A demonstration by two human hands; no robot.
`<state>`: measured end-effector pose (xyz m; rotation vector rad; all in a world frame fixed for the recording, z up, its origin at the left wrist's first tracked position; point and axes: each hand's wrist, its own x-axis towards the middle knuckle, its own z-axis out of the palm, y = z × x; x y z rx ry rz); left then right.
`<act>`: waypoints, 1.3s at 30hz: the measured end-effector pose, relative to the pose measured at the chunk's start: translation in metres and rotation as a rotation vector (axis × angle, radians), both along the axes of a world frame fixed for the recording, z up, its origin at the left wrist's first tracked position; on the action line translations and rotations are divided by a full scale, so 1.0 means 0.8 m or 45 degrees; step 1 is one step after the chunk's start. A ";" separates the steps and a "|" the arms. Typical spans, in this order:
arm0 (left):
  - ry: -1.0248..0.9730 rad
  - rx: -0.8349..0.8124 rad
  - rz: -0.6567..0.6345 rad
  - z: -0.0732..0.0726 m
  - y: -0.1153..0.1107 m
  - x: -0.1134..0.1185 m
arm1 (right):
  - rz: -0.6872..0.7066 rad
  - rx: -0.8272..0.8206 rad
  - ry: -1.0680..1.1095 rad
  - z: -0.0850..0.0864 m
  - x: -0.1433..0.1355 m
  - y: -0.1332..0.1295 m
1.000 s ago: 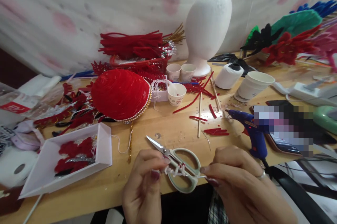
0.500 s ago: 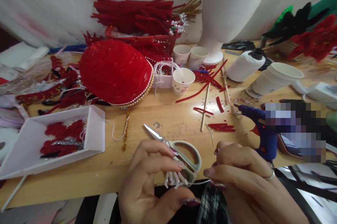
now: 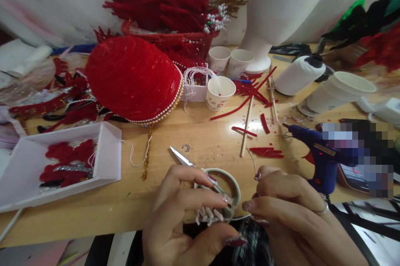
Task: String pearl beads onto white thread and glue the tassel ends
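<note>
My left hand [image 3: 184, 212] is curled with its thumb below and fingers above a small cluster of pale, clear-white pieces [image 3: 206, 216], perhaps beads. From that cluster a thin pale strand [image 3: 239, 217] runs right to my right hand [image 3: 290, 203]. There the thumb and fingertips pinch it; I cannot tell if it is thread or wire. Scissors [image 3: 236, 182] with pale handles lie on the table just behind my left fingers, blades pointing back left. My left hand partly hides their handles.
A red wrapped dome [image 3: 134, 78] with bead trim stands back left, by a white box [image 3: 108, 153] of red pieces. Paper cups [image 3: 220, 95], a thread spool [image 3: 298, 76] and a red basket [image 3: 200, 43] stand behind. A blue glue gun [image 3: 321, 153] is at right.
My left fingers and thumb tips have shifted slightly right, closer to my right hand. Less of the strand shows between the hands. The camera view has moved a little.
</note>
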<state>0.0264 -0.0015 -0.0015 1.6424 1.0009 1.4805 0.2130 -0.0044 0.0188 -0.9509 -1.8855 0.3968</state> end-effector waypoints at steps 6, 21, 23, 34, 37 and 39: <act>-0.030 -0.040 -0.005 -0.001 -0.003 0.001 | 0.035 -0.043 -0.023 -0.007 0.000 -0.006; 0.046 0.016 0.013 -0.008 -0.009 0.007 | -0.125 0.015 -0.010 -0.005 -0.003 -0.009; 0.063 0.022 0.042 -0.007 -0.009 0.009 | -0.141 0.001 -0.021 -0.004 -0.002 -0.009; 0.223 0.081 0.239 -0.002 -0.006 0.011 | -0.142 -0.014 -0.155 -0.002 0.003 -0.010; 0.282 0.146 0.265 -0.002 -0.005 0.007 | -0.125 -0.009 -0.140 -0.002 0.001 -0.009; 0.319 0.174 0.264 -0.002 -0.004 0.005 | -0.132 0.008 -0.102 -0.003 0.000 -0.009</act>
